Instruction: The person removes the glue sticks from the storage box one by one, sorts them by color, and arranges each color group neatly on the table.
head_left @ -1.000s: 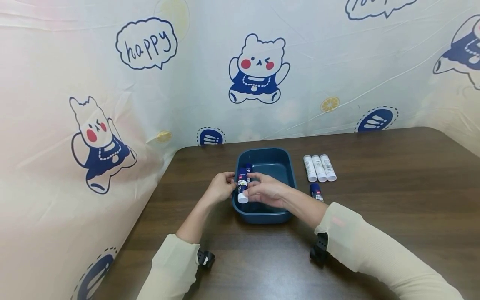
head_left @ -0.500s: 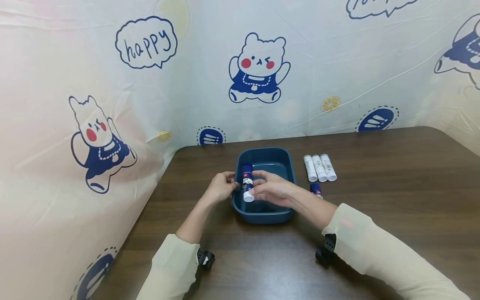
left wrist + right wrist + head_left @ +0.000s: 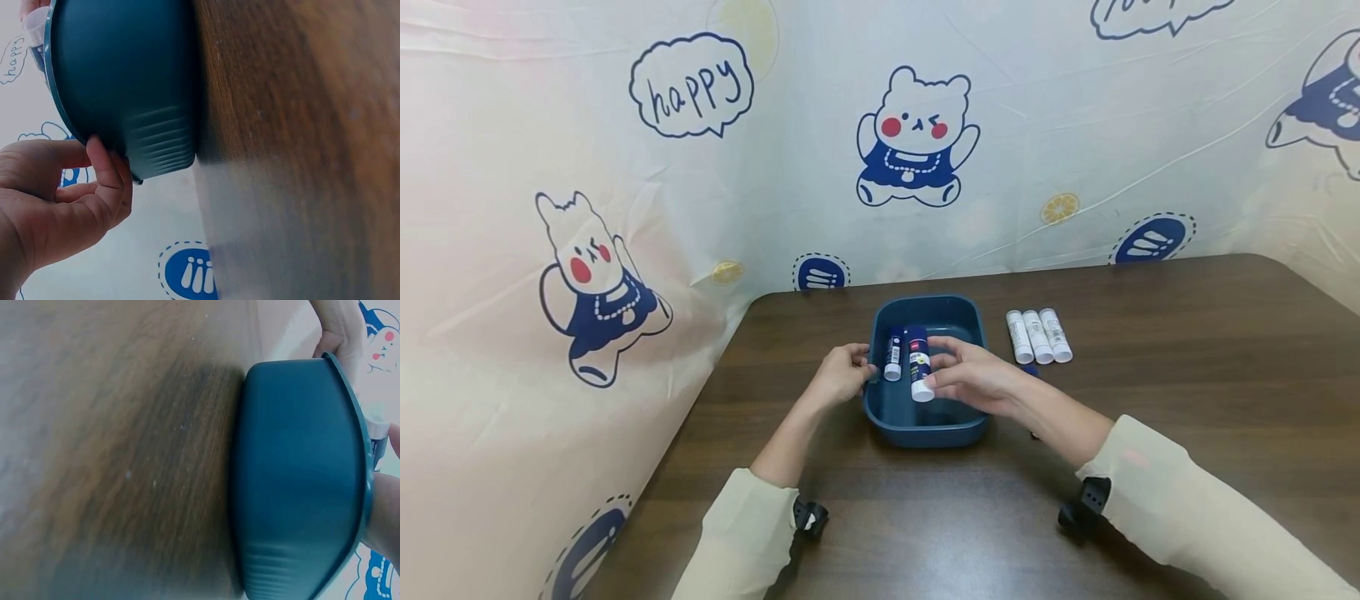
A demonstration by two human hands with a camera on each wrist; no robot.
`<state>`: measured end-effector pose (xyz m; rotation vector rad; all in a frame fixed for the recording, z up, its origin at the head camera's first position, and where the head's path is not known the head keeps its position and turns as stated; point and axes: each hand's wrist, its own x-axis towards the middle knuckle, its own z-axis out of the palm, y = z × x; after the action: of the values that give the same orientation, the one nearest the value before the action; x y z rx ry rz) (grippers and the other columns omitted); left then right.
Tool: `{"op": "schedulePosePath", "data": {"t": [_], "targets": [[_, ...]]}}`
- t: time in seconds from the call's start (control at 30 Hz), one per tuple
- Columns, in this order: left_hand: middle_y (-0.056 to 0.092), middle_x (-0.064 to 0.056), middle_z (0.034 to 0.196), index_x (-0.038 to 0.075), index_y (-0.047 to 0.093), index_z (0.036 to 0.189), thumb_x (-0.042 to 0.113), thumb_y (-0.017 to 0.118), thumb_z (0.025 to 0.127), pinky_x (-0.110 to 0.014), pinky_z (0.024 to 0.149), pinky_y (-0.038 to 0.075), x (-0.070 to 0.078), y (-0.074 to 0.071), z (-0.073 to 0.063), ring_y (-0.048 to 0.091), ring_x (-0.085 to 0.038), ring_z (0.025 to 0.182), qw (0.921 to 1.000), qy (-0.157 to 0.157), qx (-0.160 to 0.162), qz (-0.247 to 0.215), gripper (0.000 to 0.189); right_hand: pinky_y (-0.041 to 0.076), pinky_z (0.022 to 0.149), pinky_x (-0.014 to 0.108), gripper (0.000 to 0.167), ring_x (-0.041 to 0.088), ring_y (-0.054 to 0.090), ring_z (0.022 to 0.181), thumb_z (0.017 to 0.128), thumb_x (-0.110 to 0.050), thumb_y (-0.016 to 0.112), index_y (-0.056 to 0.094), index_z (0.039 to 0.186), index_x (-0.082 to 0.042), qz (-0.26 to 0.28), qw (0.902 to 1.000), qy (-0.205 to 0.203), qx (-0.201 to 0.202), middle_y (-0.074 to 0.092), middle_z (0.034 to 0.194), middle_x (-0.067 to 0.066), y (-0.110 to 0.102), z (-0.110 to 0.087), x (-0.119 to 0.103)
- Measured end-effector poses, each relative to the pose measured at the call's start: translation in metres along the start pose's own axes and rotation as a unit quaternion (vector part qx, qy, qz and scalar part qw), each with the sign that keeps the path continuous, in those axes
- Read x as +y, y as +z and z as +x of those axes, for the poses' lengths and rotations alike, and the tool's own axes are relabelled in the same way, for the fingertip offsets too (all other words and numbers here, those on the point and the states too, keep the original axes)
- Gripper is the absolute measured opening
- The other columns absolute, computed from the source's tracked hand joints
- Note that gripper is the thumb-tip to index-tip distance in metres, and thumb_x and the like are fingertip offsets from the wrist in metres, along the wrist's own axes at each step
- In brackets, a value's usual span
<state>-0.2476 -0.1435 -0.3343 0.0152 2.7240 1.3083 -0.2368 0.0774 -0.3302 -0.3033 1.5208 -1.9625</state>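
Note:
A dark teal plastic bin (image 3: 925, 437) stands on the wooden table. My left hand (image 3: 841, 373) pinches its left rim; in the left wrist view the fingers (image 3: 107, 181) lie against the outer wall. Over the bin, my right hand (image 3: 973, 379) grips a navy glue stick (image 3: 919, 367) by its side, white base toward me and cap pointing away. A smaller navy glue stick (image 3: 892, 358) lies inside the bin near the left wall. The right wrist view shows mostly the outer wall of the bin (image 3: 300, 469), with the held stick's white end (image 3: 378, 428) just past the rim.
Three white tubes (image 3: 1037, 337) lie side by side on the table, right of the bin. Below them, a navy cap (image 3: 1030, 370) peeks out from behind my right forearm, the rest hidden. A printed curtain (image 3: 1000, 167) hangs behind the table's far edge.
My right hand has moved rightward across the bin with the glue stick, uncovering the smaller one at the left wall. My forearm now covers most of the navy stick on the table. The left hand stays put.

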Motion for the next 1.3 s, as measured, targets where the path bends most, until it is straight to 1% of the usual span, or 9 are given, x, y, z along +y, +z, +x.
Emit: {"op": "schedulePosePath", "data": {"t": [0.1,0.3,0.47,0.6,0.8,0.9,0.97,1.17,1.3], "targets": [[0.051,-0.009,0.084,-0.002,0.044,0.133,0.005,0.054,0.092,-0.037,0.067,0.051,0.000,0.000,0.000,0.052,-0.020,0.073,1.0000,0.000,-0.002,-0.003,0.043,0.032,0.102,0.044,0.078,0.030,0.045,0.110,0.085,0.003,0.057,0.011,0.146,-0.009,0.000,0.9999,-0.007,0.010,0.033,0.135,0.022,-0.004,-0.005,-0.002],[0.051,-0.009,0.086,-0.002,0.043,0.134,0.006,0.054,0.092,-0.030,0.062,0.050,0.000,0.000,0.000,0.053,-0.020,0.075,1.0000,-0.005,-0.003,-0.004,0.044,0.033,0.102,0.043,0.078,0.029,0.045,0.110,0.085,0.003,0.057,0.010,0.147,-0.009,-0.005,0.9996,-0.012,0.026,0.033,0.134,0.022,-0.013,-0.015,-0.005],[0.052,-0.010,0.087,-0.001,0.043,0.134,0.006,0.054,0.092,-0.028,0.061,0.049,0.000,0.000,0.000,0.053,-0.021,0.075,1.0000,-0.007,-0.002,-0.005,0.044,0.029,0.104,0.045,0.078,0.031,0.041,0.114,0.085,0.004,0.055,0.007,0.147,-0.010,-0.007,0.9995,-0.019,0.024,0.029,0.137,0.022,-0.022,-0.022,-0.006],[0.053,-0.011,0.088,-0.001,0.043,0.134,0.006,0.054,0.092,-0.026,0.060,0.049,0.000,0.000,0.001,0.054,-0.021,0.075,0.9999,-0.010,-0.003,-0.004,0.044,0.028,0.104,0.045,0.080,0.030,0.041,0.114,0.084,0.003,0.055,0.006,0.147,-0.009,-0.014,0.9993,-0.025,0.024,0.030,0.136,0.022,-0.027,-0.027,-0.007],[0.053,-0.010,0.086,-0.002,0.043,0.134,0.006,0.054,0.092,-0.031,0.062,0.050,0.000,0.000,0.000,0.052,-0.020,0.071,1.0000,-0.005,-0.004,-0.003,0.044,0.031,0.102,0.042,0.081,0.028,0.041,0.114,0.085,0.004,0.054,0.004,0.147,-0.007,-0.022,0.9991,-0.032,0.018,0.026,0.138,0.022,-0.034,-0.034,-0.008],[0.052,-0.010,0.086,-0.002,0.043,0.134,0.006,0.054,0.092,-0.031,0.061,0.049,0.000,0.000,0.000,0.052,-0.020,0.071,1.0000,-0.005,-0.004,-0.004,0.044,0.032,0.102,0.041,0.082,0.028,0.041,0.114,0.084,0.004,0.054,0.003,0.147,-0.007,-0.026,0.9990,-0.032,0.018,0.023,0.140,0.023,-0.037,-0.038,-0.010],[0.052,-0.010,0.086,-0.002,0.043,0.134,0.006,0.054,0.092,-0.030,0.061,0.049,0.000,0.000,0.000,0.052,-0.020,0.072,1.0000,-0.006,-0.004,-0.004,0.044,0.034,0.100,0.040,0.081,0.028,0.043,0.113,0.084,0.003,0.055,0.004,0.147,-0.007,-0.031,0.9988,-0.034,0.020,0.027,0.137,0.023,-0.039,-0.040,-0.010],[0.052,-0.010,0.086,-0.001,0.043,0.134,0.007,0.053,0.093,-0.033,0.064,0.050,0.000,0.001,0.000,0.052,-0.020,0.072,1.0000,-0.007,-0.004,-0.005,0.044,0.041,0.094,0.033,0.079,0.024,0.047,0.108,0.085,0.002,0.054,0.005,0.146,-0.005,-0.039,0.9981,-0.045,0.014,0.032,0.133,0.023,-0.046,-0.048,-0.012],[0.052,-0.010,0.086,-0.001,0.043,0.134,0.007,0.054,0.092,-0.028,0.060,0.048,0.000,0.000,0.000,0.052,-0.020,0.071,1.0000,-0.006,-0.004,-0.004,0.044,0.042,0.093,0.031,0.079,0.023,0.047,0.109,0.086,0.000,0.054,0.003,0.146,-0.005,-0.040,0.9980,-0.045,0.016,0.029,0.136,0.023,-0.051,-0.053,-0.012]]}}
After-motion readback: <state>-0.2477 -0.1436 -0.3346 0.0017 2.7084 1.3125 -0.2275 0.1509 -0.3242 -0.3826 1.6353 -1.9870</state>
